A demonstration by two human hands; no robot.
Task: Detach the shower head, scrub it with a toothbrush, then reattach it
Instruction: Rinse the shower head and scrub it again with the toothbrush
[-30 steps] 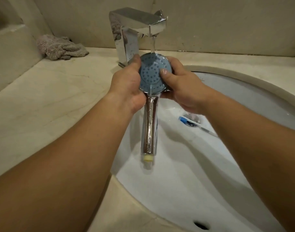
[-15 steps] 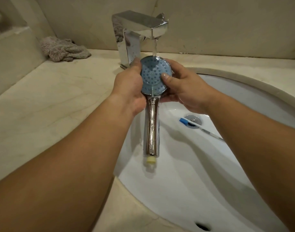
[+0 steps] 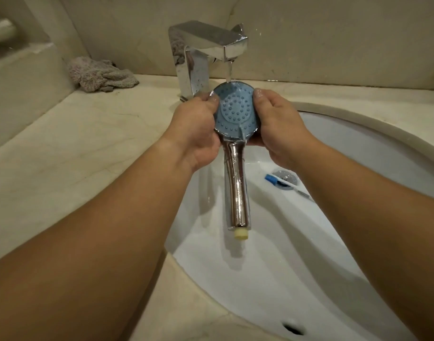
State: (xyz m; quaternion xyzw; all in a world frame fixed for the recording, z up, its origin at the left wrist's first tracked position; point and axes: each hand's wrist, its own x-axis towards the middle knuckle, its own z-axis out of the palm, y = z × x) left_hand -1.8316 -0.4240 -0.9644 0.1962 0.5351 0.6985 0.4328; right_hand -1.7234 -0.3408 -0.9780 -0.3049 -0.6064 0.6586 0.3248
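Observation:
The detached shower head has a round blue nozzle face and a chrome handle hanging down over the basin, ending in a pale yellow fitting. My left hand grips its left rim, thumb on the blue face. My right hand grips the right rim, thumb on the face too. Water from the chrome tap runs onto the top of the face. The toothbrush, blue head and white handle, lies in the basin across the drain.
The white oval sink is set in a beige stone counter. A crumpled grey-pink cloth lies at the back left corner. An overflow hole shows at the near rim. The wall stands close behind the tap.
Both thumbs have slid outward on the blue face toward its edges. The shower head stays under the running water, held a little lower in view.

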